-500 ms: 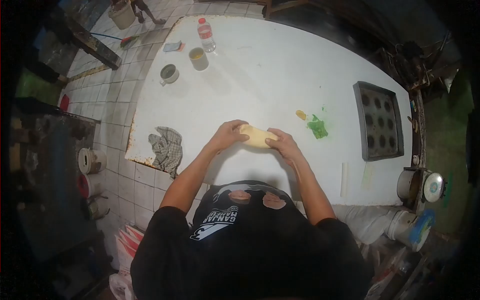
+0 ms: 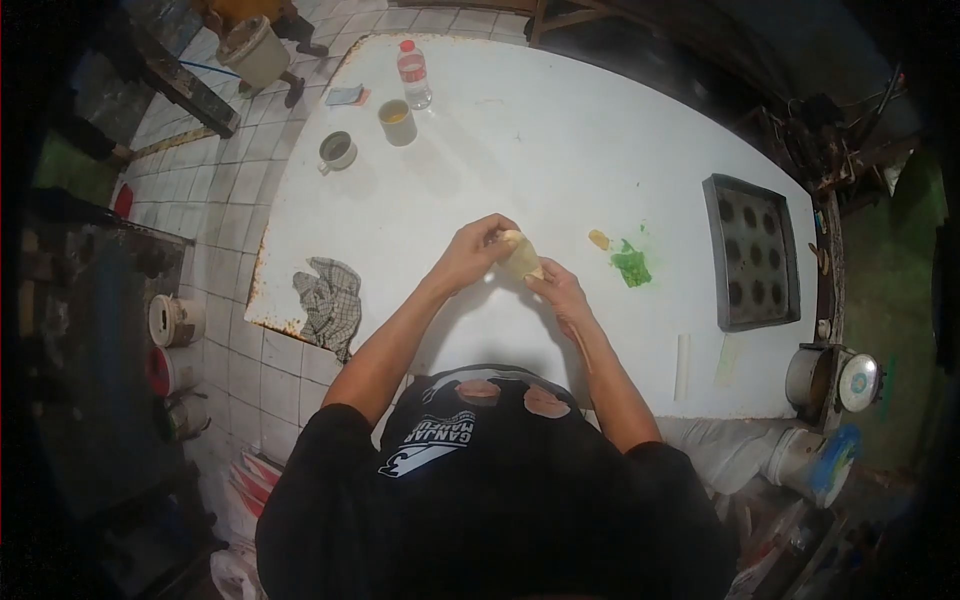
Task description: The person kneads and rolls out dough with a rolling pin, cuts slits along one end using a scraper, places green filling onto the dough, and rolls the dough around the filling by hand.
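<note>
As we look down past the black shirt (image 2: 480, 510), both bare hands meet on a pale yellow piece (image 2: 522, 258), soft and dough-like, held up between them over the near side of the white worktop (image 2: 520, 160). Here's the left hand (image 2: 480, 250), its fingers pinching the upper end, and across from it comes the right hand (image 2: 560, 290), its fingers pinching the lower end, so we have the piece slanting between the two. Whether any of it touches the surface below, we can't tell from up here.

Over to the right we go: a small tan piece (image 2: 599, 239) lies near a bright green patch (image 2: 632, 265), and well beyond them sits a dark tray (image 2: 722, 260) with round hollows. Closer to us, a pale strip (image 2: 682, 367) lies near the edge.

Swing left, and we find a checked cloth (image 2: 332, 302) slumped at the corner, then a mug (image 2: 337, 150), a cup (image 2: 397, 125) with something yellow in it, and a red-capped bottle (image 2: 413, 78) standing just beside. Up in the far corner, on the floor side, we spot another person with a bucket (image 2: 258, 58).
</note>
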Demonstrator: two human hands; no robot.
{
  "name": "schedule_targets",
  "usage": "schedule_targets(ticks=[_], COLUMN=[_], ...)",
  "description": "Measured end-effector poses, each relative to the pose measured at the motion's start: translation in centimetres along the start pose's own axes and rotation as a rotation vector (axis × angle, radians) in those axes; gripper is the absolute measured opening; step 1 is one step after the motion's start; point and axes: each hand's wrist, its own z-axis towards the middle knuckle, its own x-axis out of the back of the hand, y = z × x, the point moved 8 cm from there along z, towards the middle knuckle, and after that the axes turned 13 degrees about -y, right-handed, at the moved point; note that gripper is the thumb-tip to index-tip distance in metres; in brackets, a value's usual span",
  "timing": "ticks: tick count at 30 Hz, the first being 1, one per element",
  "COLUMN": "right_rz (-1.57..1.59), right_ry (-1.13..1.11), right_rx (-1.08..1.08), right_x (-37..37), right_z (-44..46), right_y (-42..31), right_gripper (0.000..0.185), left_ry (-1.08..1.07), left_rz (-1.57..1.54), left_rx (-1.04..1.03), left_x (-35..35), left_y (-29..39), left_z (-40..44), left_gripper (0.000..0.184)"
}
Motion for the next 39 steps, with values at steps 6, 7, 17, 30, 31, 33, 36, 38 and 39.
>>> schedule_targets(ticks=[6,7,17,30,31,33,36,38,39], right_rz=[0.031,-0.035,-0.711,-0.918,-0.947,-0.954,-1.08,-1.378,-1.377], right_ry=[-0.03,-0.064,0.087,0.223,0.236,0.198,0.184,0.022,0.019], right_rx=[-0.007,-0.067,0.032,0.01,0.09,0.183,0.341,0.39,0.382], right_x=[-0.5,-0.4,0.3,4.2,3.2,1.2,-0.3,-2.1,-1.9], right_z=[-0.3,-0.2,1.1,-1.2,-1.0,0.2,2.2,3.1,2.8], right_y=[-2.0,-1.7,-1.8,3.8,3.6,3.9,4.8,5.4,5.4], right_gripper=[0.051,0.044,0.046,0.046,0.044,0.044,0.047,0.051,0.051], left_ry=[-0.037,-0.039,0.096,-0.108,0.008,-0.007,-0.05,-0.115,-0.12], left_rz=[-0.154,-0.152,0.058,0.894,0.98,1.023,1.142,1.212,1.205], left_rx=[-0.015,-0.012,0.063,-0.062,-0.129,-0.105,-0.058,0.018,0.021], left_x=[-0.1,-0.2,0.2,-8.0,-7.2,-6.5,-5.6,-5.3,-5.1], left_y=[1.6,1.6,-1.4,-12.5,-12.3,-12.7,-13.2,-14.5,-14.6], left_z=[0.4,0.3,-0.3,-3.5,-3.5,-2.8,-1.8,-1.4,-1.5], left_gripper=[0.054,0.054,0.025,0.063,0.061,0.062,0.07,0.08,0.08])
